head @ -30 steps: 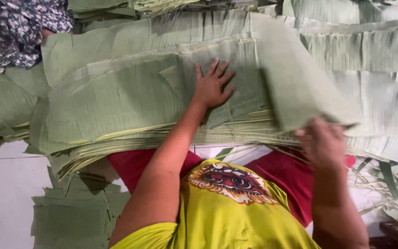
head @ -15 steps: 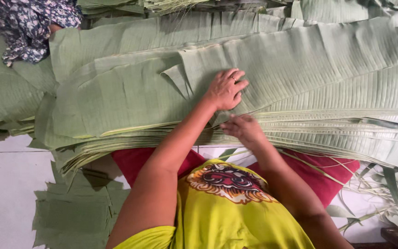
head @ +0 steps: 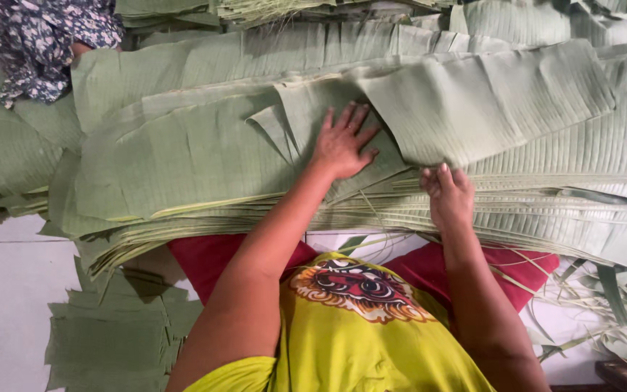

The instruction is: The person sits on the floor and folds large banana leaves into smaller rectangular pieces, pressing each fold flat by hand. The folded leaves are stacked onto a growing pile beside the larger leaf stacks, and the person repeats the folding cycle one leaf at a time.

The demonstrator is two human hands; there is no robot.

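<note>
A thick stack of long green banana leaves (head: 183,160) lies across my lap, filling the upper half of the head view. My left hand (head: 342,141) rests flat on the stack's top, fingers spread, holding nothing. My right hand (head: 446,194) grips the near edge of a single leaf sheet (head: 488,101), which is lifted off the stack and bends up to the right. I wear a yellow printed shirt (head: 357,327) over red cloth (head: 212,261).
A person in dark flowered clothing (head: 38,43) is at the top left behind the leaves. A smaller pile of cut leaf pieces (head: 110,334) lies on the white tiled floor (head: 9,305) at lower left. Loose leaf strips (head: 604,290) trail at lower right.
The right hand has taken the edge of a leaf and raised it off the stack. The left hand has flattened out, shifting slightly along the top of the pile.
</note>
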